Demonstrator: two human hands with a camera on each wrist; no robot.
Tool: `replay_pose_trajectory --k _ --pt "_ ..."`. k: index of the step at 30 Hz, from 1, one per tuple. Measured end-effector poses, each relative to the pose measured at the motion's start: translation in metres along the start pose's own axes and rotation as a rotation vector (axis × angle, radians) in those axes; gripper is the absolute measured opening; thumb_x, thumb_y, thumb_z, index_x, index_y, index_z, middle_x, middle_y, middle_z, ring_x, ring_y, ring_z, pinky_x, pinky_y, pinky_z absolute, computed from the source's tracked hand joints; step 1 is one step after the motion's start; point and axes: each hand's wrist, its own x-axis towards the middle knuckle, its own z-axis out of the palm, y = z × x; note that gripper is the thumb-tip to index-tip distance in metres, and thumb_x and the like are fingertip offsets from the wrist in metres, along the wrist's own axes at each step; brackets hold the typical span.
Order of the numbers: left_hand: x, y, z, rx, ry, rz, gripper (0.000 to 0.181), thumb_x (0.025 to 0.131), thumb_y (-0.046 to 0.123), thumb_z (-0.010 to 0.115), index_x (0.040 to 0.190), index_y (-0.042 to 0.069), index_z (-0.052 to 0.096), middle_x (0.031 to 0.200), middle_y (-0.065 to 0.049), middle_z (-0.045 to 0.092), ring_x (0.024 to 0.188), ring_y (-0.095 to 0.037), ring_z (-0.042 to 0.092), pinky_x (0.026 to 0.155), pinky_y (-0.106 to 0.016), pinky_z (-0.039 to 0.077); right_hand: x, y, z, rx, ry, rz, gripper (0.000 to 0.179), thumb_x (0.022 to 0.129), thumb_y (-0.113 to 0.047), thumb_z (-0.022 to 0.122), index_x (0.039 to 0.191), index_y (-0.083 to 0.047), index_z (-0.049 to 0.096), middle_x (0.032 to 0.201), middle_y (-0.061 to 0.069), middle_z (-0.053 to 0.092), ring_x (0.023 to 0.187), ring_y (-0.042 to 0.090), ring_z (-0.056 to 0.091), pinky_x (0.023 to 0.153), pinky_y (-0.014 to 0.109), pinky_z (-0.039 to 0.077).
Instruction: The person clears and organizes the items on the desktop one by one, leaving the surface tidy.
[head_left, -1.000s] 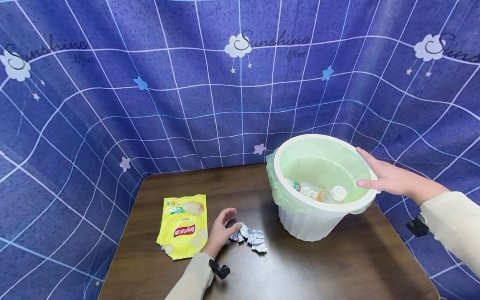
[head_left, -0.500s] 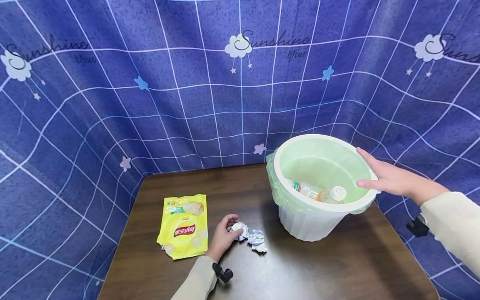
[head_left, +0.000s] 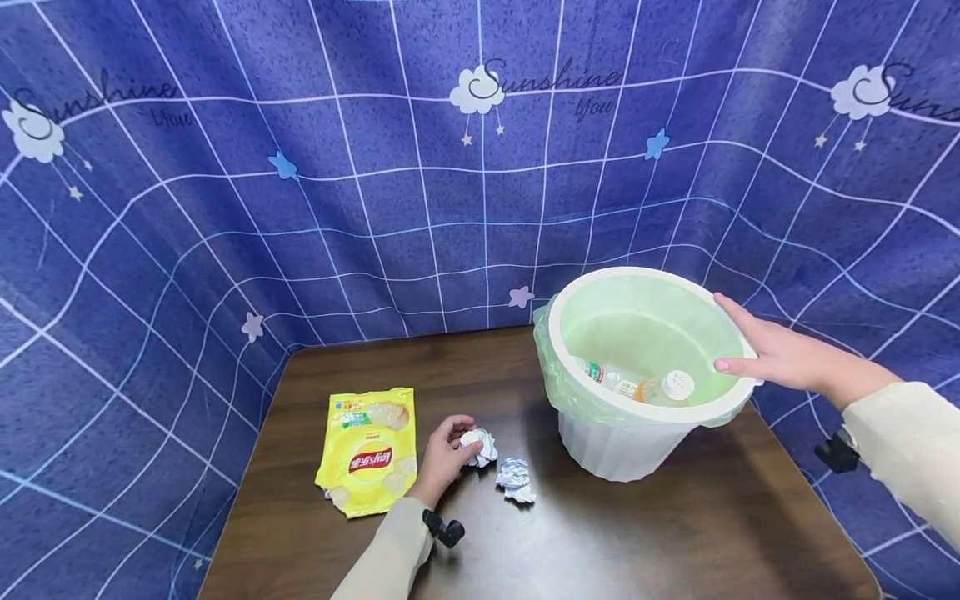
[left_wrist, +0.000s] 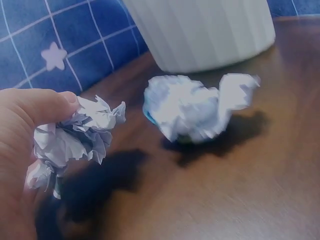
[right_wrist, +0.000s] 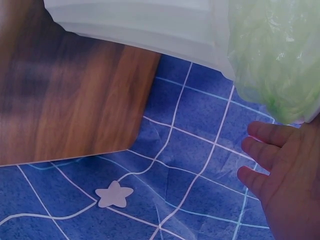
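My left hand pinches a crumpled ball of white paper between thumb and fingers. In the left wrist view this paper hangs over the table, its shadow falling below it. Beside it on the wood lies a second crumpled paper ball. My right hand holds the right rim of a white trash bin, thumb and index finger over the edge. Three of its fingers show below the rim in the right wrist view. A pale green bag lines the bin.
A yellow Lay's chip bag lies flat, left of my left hand. Inside the bin are a clear plastic bottle and another with a white cap. A blue grid-patterned curtain surrounds the brown table.
My left hand has closed its fingers on the nearer paper ball and moved it slightly up and away from the other one. My right hand and the bin have stayed in place.
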Motion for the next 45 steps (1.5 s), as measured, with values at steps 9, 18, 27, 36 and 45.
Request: replay_pose_trajectory --k 9,18,27,36,45 --pt "0.020 0.053 -0.009 -0.053 -0.011 0.052 0.039 0.081 -0.011 0.076 0.117 -0.008 0.060 0.111 -0.028 0.066 0.102 -0.033 0.063 0.087 -0.036 0.055 0.000 -0.001 -0.001 -0.007 0.000 0.001 0.102 0.087 -0.024 0.075 0.159 0.003 0.008 0.144 0.040 0.041 0.120 0.046 0.055 0.090 -0.002 0.021" --pt "0.037 0.085 -0.017 -0.048 0.000 0.076 0.044 0.082 -0.010 0.076 0.122 -0.008 0.058 0.114 -0.030 0.066 0.105 -0.037 0.063 0.088 -0.037 0.053 0.000 -0.001 -0.002 -0.029 -0.002 0.013 0.101 0.087 -0.025 0.075 0.159 0.004 0.010 0.141 0.037 0.047 0.118 0.042 0.057 0.091 0.004 0.031" --pt "0.053 0.125 -0.021 -0.033 0.022 0.156 0.045 0.081 -0.012 0.075 0.122 -0.011 0.057 0.113 -0.033 0.065 0.105 -0.043 0.062 0.085 -0.036 0.053 -0.001 -0.004 -0.003 -0.050 -0.018 0.043 0.102 0.089 -0.029 0.073 0.160 0.002 0.006 0.146 0.036 0.042 0.121 0.042 0.055 0.097 0.037 0.047" --pt "0.076 0.143 -0.020 -0.039 0.040 0.174 0.050 0.081 -0.012 0.075 0.127 -0.010 0.054 0.114 -0.032 0.064 0.105 -0.044 0.061 0.081 -0.027 0.049 0.000 -0.004 -0.002 -0.053 -0.008 0.030 0.101 0.088 -0.027 0.074 0.159 0.004 0.009 0.143 0.037 0.045 0.120 0.042 0.056 0.096 0.035 0.046" --pt "0.102 0.167 -0.019 -0.052 0.064 0.211 0.048 0.080 -0.008 0.079 0.123 -0.001 0.059 0.111 -0.023 0.068 0.100 -0.026 0.063 0.078 -0.022 0.048 0.001 -0.003 0.000 -0.045 -0.004 0.020 0.102 0.088 -0.027 0.073 0.159 0.005 0.006 0.143 0.039 0.043 0.119 0.045 0.056 0.097 0.060 0.045"
